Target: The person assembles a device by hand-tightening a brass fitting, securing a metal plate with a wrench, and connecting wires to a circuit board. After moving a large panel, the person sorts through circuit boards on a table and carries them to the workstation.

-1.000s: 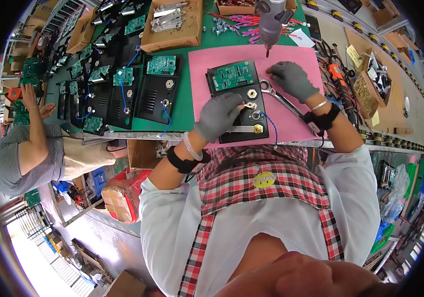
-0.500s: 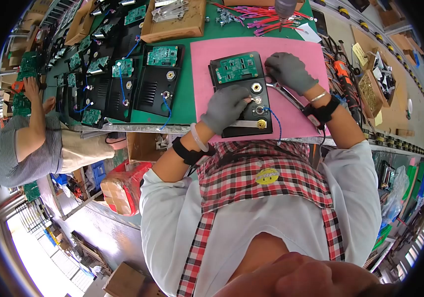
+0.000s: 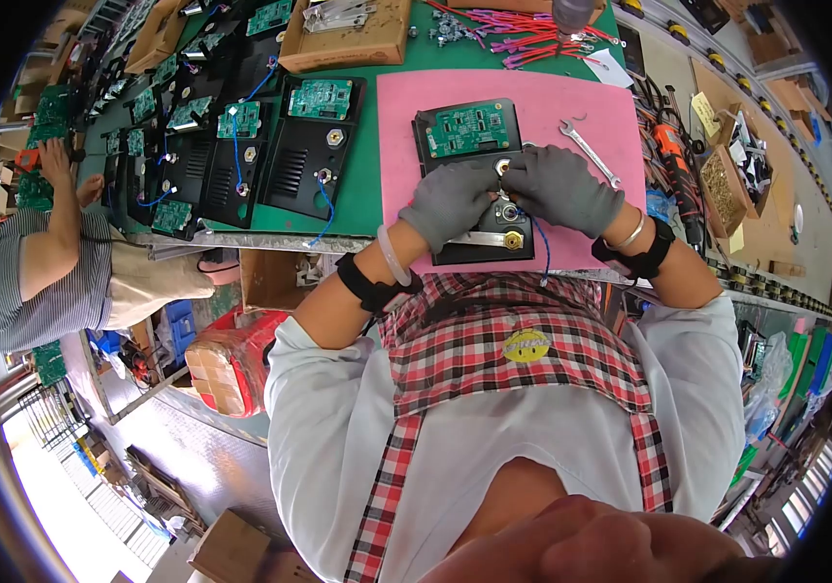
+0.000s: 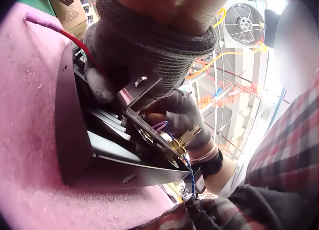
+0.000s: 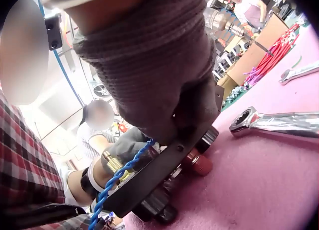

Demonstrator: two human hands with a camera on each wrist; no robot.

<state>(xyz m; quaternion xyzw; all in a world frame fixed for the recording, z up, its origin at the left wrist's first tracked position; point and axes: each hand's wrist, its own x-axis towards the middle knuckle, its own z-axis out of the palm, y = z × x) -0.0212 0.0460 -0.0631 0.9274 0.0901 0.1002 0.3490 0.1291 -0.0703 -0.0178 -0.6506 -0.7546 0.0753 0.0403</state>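
In the head view, the black panel with a green circuit board [image 3: 466, 129] lies on the pink mat [image 3: 416, 87]. My gloved left hand [image 3: 447, 202] pinches a red wire [image 4: 74, 39] over the panel's terminals; its purple-sleeved end sticks out past the hand in the left wrist view. My gloved right hand [image 3: 563, 187] bends its fingers down onto the same terminals; what its fingertips touch is hidden. Below them are a brass fitting [image 3: 513, 241] and a metal bracket [image 4: 144, 88]. A twisted blue wire [image 5: 119, 174] hangs from the panel.
An open-ended wrench [image 3: 589, 154] and a ring wrench [image 5: 279, 123] lie right of the panel. More black panels [image 3: 293, 170] stand at left. Behind are a parts box [image 3: 346, 49], red wires [image 3: 532, 44] and a hanging power driver [image 3: 573, 12]. Another person works at far left.
My right hand has moved left and down from beside the ring wrench to the terminals, meeting my left hand. The open-ended wrench has come into sight.
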